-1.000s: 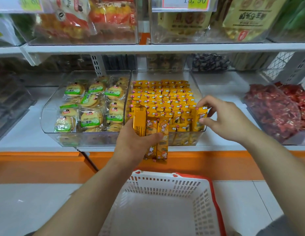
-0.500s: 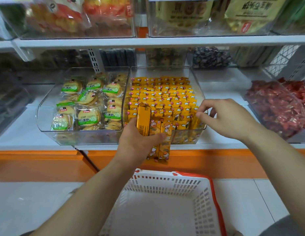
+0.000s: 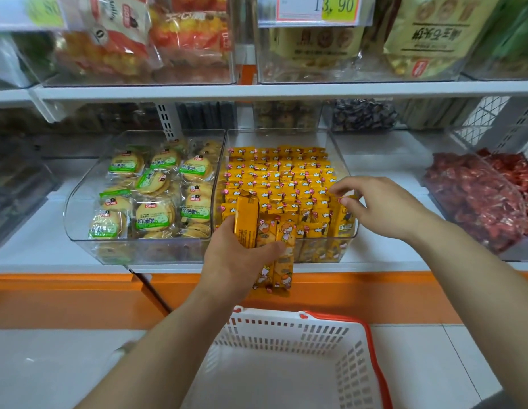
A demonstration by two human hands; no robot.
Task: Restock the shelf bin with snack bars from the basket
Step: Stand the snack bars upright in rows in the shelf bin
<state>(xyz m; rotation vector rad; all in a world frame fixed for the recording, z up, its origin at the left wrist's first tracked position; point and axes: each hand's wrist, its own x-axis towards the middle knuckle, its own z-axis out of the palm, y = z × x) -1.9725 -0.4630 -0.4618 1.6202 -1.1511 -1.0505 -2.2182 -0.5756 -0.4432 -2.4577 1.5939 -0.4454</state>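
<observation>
Many snack bars, price tag "13.90"

I've got white shop shelving in 2 tiers w/ price tag up top, orange base strip below, pale tiled floor.

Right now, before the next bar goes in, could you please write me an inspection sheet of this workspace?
Surface: white shelf, carrying clear bins side by side.
Job's things: shelf bin nearly full of yellow snack bars; white basket below the shelf, no bars seen in its visible part.
Clutter: biscuit bin on the left, red sweets bin on the right.
Grippers: left hand grips a bundle of bars at the bin's front; right hand pinches one bar at its front right corner.
Cables: nothing seen.
Surroundings: upper shelf of packets, price tag.
</observation>
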